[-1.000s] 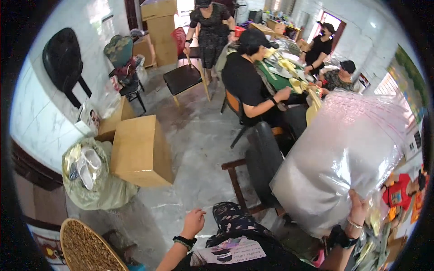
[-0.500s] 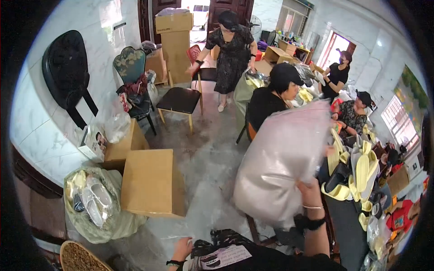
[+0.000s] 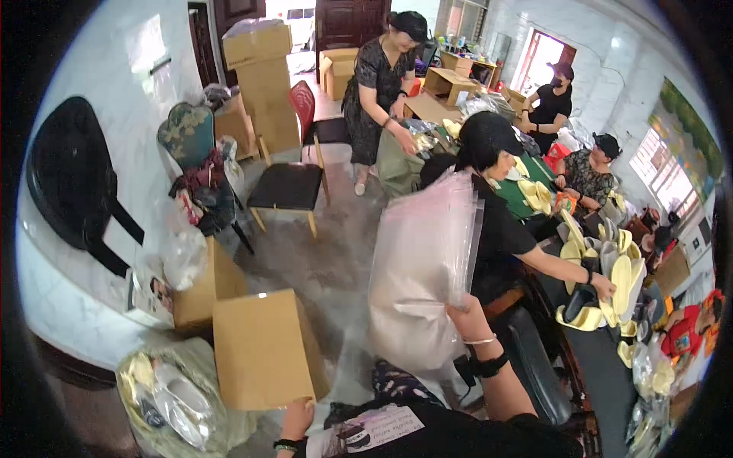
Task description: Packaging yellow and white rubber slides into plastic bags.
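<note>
The right hand (image 3: 466, 313), right of centre in the frame, is gripping a stack of clear plastic bags (image 3: 420, 267) at its lower right corner, fingers closed around the edge; the stack is standing tall in the middle of the frame, leaning a little to the left. The left hand (image 3: 296, 418), at the lower edge, is resting against the near corner of a closed cardboard box (image 3: 263, 351), fingers curled over it; how firmly it is holding I cannot tell.

To handle this well, I judge the stack is needing support from below as well as at the edge: the sheets are slippery and are likely to fan out or slide if pinched at one corner only. Keeping it upright and close to the body should be helping.

The stack is hiding most of the seated person in black (image 3: 496, 229) behind it, and the floor beneath. The right palm is turned away, so the grip itself is partly unseen. The table (image 3: 611, 366) at the lower right, piled with yellow pieces (image 3: 618, 278), is bending into the rim and is hard to read. The sack (image 3: 175, 397) at the lower left is cut off.
</note>
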Action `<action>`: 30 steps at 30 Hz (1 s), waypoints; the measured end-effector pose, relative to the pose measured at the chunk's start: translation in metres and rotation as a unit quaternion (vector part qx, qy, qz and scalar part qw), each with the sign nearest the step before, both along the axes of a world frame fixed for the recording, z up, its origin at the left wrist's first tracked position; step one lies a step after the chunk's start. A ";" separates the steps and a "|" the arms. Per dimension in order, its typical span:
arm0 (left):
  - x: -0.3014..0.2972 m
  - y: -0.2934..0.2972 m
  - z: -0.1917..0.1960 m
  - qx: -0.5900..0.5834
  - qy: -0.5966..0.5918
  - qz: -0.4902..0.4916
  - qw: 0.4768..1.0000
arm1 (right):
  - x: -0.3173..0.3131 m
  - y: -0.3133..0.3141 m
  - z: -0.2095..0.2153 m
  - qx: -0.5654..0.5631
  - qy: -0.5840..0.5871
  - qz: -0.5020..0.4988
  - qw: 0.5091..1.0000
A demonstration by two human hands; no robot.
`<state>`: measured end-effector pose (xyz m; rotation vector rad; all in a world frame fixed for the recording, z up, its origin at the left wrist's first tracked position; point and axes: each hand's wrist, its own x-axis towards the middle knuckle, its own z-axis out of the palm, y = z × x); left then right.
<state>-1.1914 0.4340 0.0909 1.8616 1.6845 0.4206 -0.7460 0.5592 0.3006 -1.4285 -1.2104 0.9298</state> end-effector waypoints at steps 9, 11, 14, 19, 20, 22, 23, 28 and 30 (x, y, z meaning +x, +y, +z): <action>0.078 0.170 -0.006 -0.124 0.092 -0.044 0.987 | 0.053 0.151 -0.034 0.021 0.027 0.035 0.999; 0.097 0.203 -0.020 -0.067 0.054 -0.036 0.996 | 0.068 0.188 -0.038 0.008 0.027 0.062 0.998; 0.146 0.263 0.016 -0.029 -0.012 -0.104 0.994 | 0.091 0.239 -0.035 -0.020 0.005 0.076 0.997; 0.185 0.344 0.067 -0.072 -0.015 -0.091 0.993 | 0.117 0.328 -0.042 0.000 0.011 0.057 0.998; 0.179 0.353 0.050 -0.066 -0.008 -0.088 0.994 | 0.119 0.347 -0.040 0.015 0.025 0.042 0.999; 0.172 0.379 0.045 -0.061 0.002 -0.085 0.995 | 0.120 0.383 -0.032 0.024 0.054 0.028 0.998; 0.168 0.392 0.042 -0.072 0.019 -0.087 0.993 | 0.120 0.403 -0.029 0.033 0.080 0.012 0.996; 0.149 0.476 0.039 -0.084 0.032 -0.074 0.993 | 0.141 0.504 -0.043 0.104 0.058 -0.071 0.990; 0.133 0.519 0.016 -0.076 0.055 -0.099 0.991 | 0.149 0.535 -0.043 0.106 0.070 -0.102 0.987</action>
